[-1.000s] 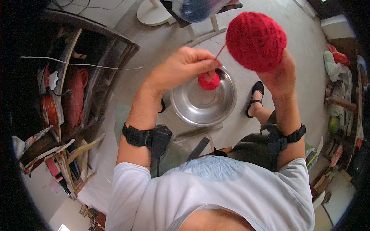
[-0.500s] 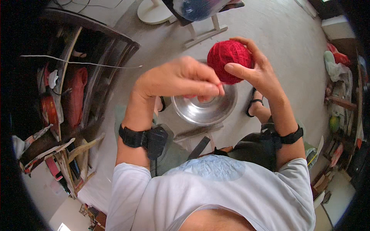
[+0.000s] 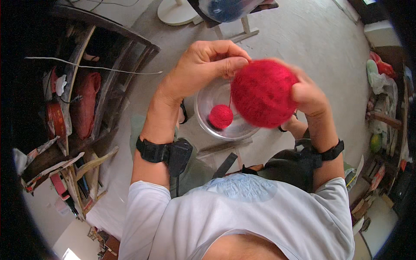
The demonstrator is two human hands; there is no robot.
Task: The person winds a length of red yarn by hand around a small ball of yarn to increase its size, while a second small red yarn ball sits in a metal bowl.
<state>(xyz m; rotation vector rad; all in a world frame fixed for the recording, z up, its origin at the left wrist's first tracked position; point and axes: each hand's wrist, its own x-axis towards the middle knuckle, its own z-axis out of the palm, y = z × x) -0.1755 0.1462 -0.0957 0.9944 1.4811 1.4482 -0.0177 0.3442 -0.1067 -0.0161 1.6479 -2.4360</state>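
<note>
A large ball of red yarn [image 3: 263,94] is gripped from its right side by my right hand [image 3: 310,93], slightly blurred, with part of the fingers behind the ball. My left hand [image 3: 208,65] pinches the red yarn strand [image 3: 230,92] at the ball's upper left edge. From there the strand runs down to a smaller red yarn ball [image 3: 221,116]. That small ball lies inside a shiny metal basin [image 3: 203,97] below my hands, between my feet. The large ball hides the basin's right part.
Dark wooden shelving [image 3: 125,86] with bags and clutter stands on the left, a thin white cord [image 3: 99,67] crossing before it. A small table [image 3: 264,6] bearing a plastic-wrapped bundle [image 3: 225,9] is ahead, beside a round white base [image 3: 175,12]. Cluttered shelves [image 3: 385,119] line the right.
The large ball has come nearer and lower, looking bigger, and my right hand has turned round its side. My left hand has moved up. The small ball now shows plainly in the basin.
</note>
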